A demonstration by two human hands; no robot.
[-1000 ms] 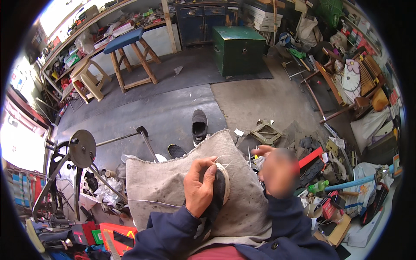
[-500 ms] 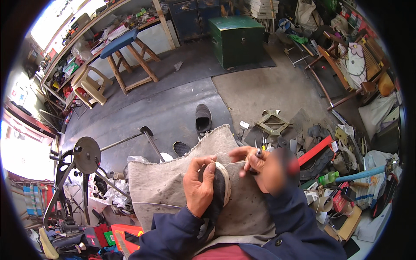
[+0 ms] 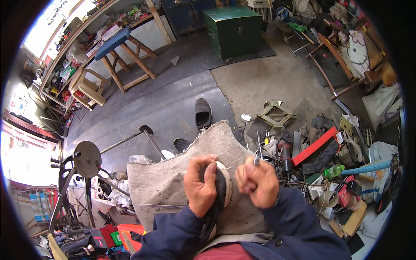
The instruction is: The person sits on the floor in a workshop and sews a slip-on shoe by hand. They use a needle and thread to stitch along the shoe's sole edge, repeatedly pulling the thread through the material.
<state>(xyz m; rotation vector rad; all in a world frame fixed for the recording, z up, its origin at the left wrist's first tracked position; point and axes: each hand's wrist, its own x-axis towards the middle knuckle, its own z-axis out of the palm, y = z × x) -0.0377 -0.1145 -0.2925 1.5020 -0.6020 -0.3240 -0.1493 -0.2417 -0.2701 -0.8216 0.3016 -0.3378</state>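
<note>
On the worn grey cloth (image 3: pixel 162 182) over my lap lies a dark shoe (image 3: pixel 221 184) with a pale sole edge. My left hand (image 3: pixel 200 188) is closed around its upper, fingertips pinching near the rim. A thin whitish thread (image 3: pixel 223 154) loops up from the shoe beside those fingertips. To the right of the shoe, apart from it, my right hand (image 3: pixel 260 184) is closed in a fist. From its top sticks out the metal end of a slim awl-like tool (image 3: pixel 256 160); the fingers hide the rest.
A hand-cranked machine with a round wheel (image 3: pixel 87 159) stands at left. Ahead on the floor are a dark slip-on shoe (image 3: pixel 203 113) and a metal scissor jack (image 3: pixel 276 115). Tools, a red bar (image 3: pixel 315 146) and a green bottle (image 3: pixel 333 171) crowd the right. A green chest (image 3: pixel 234 34) stands farther off.
My right hand has moved slightly left and down and closed into a fist around the tool. The thread, earlier stretched toward that hand, now curls loosely by the shoe. My left hand stays put.
</note>
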